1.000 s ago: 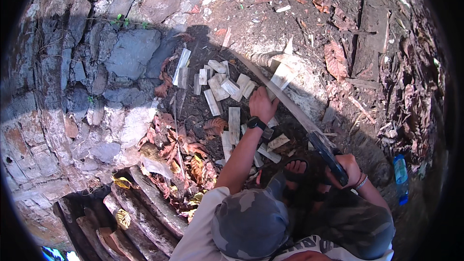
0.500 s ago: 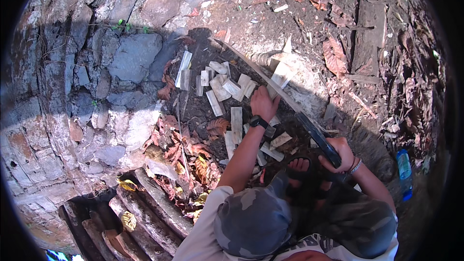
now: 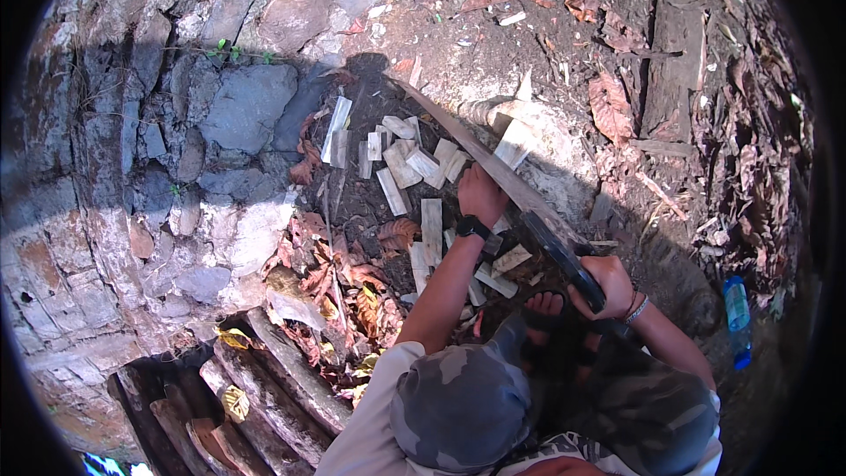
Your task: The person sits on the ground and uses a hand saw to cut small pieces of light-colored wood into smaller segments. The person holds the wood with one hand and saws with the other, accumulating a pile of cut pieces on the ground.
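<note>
My right hand (image 3: pixel 603 287) is wrapped round the black handle of a handsaw (image 3: pixel 454 130). Its long, tapering blade slants up and to the left, past my left hand. A pale piece of wood (image 3: pixel 518 143) shows just beyond the blade, its near part covered by it. My left hand (image 3: pixel 481 195), with a dark watch at the wrist, is closed at the near end of that piece; the blade hides some fingertips. Short cut wood pieces (image 3: pixel 402 163) lie in a loose heap left of this hand. More pieces (image 3: pixel 431 231) lie nearer, beside my left forearm.
A rough stone wall (image 3: pixel 247 106) rises on the left. Split logs (image 3: pixel 273 397) are stacked at the lower left beside dry leaves (image 3: pixel 366 300). A blue plastic bottle (image 3: pixel 738 322) lies at the right. My sandalled foot (image 3: pixel 544 306) is close below the saw.
My right hand has shifted slightly left with the saw handle. The blade has turned so that more of its flat side shows. My left hand stays nearly in place.
</note>
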`<state>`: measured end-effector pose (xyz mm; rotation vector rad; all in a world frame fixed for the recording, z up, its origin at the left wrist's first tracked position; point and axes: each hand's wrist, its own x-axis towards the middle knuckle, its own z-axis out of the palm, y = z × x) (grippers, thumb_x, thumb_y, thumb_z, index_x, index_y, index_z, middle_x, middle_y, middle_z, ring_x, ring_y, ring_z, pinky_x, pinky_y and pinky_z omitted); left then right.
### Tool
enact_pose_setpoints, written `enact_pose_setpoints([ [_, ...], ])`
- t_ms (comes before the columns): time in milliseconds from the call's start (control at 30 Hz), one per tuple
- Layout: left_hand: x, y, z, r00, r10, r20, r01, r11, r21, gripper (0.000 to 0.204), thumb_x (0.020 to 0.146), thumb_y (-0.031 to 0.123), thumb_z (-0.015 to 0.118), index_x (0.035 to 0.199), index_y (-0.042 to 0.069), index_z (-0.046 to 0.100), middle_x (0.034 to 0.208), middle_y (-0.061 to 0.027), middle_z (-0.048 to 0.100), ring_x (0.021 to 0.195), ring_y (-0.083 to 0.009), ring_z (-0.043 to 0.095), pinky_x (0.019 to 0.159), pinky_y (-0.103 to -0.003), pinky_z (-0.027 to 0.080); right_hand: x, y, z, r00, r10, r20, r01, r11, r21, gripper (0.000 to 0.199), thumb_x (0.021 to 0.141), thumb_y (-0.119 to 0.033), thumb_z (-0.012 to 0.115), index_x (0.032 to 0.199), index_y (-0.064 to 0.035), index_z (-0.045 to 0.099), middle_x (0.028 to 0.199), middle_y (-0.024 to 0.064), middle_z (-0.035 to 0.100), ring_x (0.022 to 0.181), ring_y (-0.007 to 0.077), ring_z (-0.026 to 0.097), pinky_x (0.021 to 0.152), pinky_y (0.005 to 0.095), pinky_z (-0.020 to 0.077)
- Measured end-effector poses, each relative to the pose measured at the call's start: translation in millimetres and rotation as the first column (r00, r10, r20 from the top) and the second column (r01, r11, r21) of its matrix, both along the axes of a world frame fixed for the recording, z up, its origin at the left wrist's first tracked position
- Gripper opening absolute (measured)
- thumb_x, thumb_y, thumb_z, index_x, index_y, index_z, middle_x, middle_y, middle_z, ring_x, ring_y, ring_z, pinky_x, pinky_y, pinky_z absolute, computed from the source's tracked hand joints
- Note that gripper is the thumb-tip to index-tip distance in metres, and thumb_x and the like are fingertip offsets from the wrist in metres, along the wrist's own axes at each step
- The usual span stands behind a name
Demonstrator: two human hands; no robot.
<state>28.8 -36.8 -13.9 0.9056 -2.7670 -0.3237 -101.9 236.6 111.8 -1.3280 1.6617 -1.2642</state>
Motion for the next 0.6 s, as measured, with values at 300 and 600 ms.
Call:
enact_pose_setpoints([
  [300,-8,6,15,0.996,0.09,0.004,-0.09,0.995,0.036,0.041,0.069,0.02,0.08,0.092,0.003,0.051,0.088,-0.0157,0.057,0.087,-0.0362,0.058,0.075,-0.047,0.048,0,32,11,0.998,0.067,-0.006,-0.067,0.997,0.044,0.024,0.068,-0.018,0.073,0.069,-0.0067,0.052,0.06,0.0107,0.053,0.053,0.0333,0.057,0.05,0.0395,0.0471],
  [600,-5,3,18,0.997,0.071,0.003,-0.071,0.995,0.068,0.041,0.07,0.02,0.08,0.093,0.003,0.051,0.089,-0.0156,0.058,0.089,-0.0358,0.058,0.076,-0.046,0.049,-7,62,-2,0.995,0.102,0.0,-0.102,0.993,0.067,0.022,0.069,-0.02,0.075,0.073,-0.0069,0.058,0.06,0.0101,0.055,0.053,0.0329,0.059,0.05,0.0389,0.0482],
])
